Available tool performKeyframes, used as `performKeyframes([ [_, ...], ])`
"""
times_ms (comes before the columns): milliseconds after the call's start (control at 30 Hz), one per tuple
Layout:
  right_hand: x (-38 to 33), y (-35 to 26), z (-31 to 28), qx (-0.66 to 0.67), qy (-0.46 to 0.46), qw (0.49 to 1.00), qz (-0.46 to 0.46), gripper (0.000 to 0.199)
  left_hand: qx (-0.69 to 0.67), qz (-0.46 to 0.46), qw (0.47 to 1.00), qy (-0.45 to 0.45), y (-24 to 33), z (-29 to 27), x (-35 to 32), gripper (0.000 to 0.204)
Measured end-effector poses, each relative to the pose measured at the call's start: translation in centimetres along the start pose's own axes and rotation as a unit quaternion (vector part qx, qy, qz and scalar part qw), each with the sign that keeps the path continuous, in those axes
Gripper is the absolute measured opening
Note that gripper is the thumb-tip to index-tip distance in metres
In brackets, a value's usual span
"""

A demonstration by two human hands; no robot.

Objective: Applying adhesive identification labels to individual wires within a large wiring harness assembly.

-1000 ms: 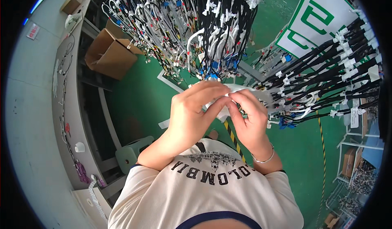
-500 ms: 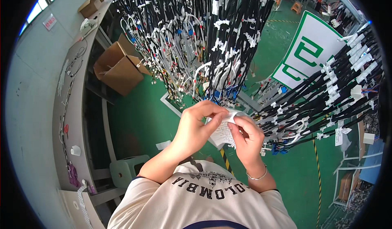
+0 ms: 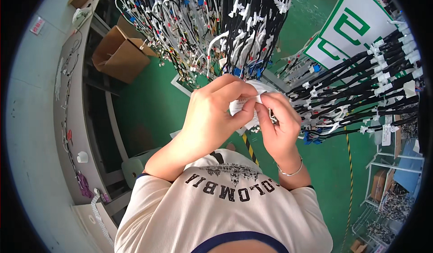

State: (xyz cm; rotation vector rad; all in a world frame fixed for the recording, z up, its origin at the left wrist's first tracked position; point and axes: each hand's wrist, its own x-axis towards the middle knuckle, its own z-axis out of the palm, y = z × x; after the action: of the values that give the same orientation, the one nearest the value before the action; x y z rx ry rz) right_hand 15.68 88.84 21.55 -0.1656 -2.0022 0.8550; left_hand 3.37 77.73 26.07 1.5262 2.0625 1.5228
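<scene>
In front of my chest, both hands hold a curled white label sheet [image 3: 263, 86] with small print on it. My left hand [image 3: 212, 108] pinches its near edge between thumb and forefinger. Fingertips of my right hand [image 3: 280, 124] are closed on the same edge, close beside the left ones, where a small white piece shows. My fingers hide much of the sheet. Just beyond it hang bundled black wire harnesses [image 3: 248, 27] with white clips and blue connectors.
More black harnesses [image 3: 352, 90] spread at the right, below a white sign board [image 3: 347, 27] with green marks. A grey bench [image 3: 70, 117] runs along the left wall. An open cardboard box [image 3: 119, 57] and a green stool [image 3: 137, 165] stand beside it. Crates [image 3: 383, 185] are at the right.
Both hands have risen toward the harnesses and drawn closer together at the sheet's edge. The sheet has tilted and curled more, so less print shows. The view has shifted slightly.
</scene>
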Motion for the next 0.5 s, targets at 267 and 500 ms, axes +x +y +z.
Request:
performKeyframes([
  [267, 0.0, 0.3, -0.3, 0.005, -0.006, 1.000, 0.007, 0.022, -0.087, -0.028, 0.996, -0.008, -0.5, -0.1, 0.4, 0.016],
  [500, -0.2, -0.5, -0.7, 0.000, -0.031, 0.998, 0.058, 0.024, -0.212, -0.096, 0.971, -0.063, -1.9, -0.8, 1.1, 0.007],
])
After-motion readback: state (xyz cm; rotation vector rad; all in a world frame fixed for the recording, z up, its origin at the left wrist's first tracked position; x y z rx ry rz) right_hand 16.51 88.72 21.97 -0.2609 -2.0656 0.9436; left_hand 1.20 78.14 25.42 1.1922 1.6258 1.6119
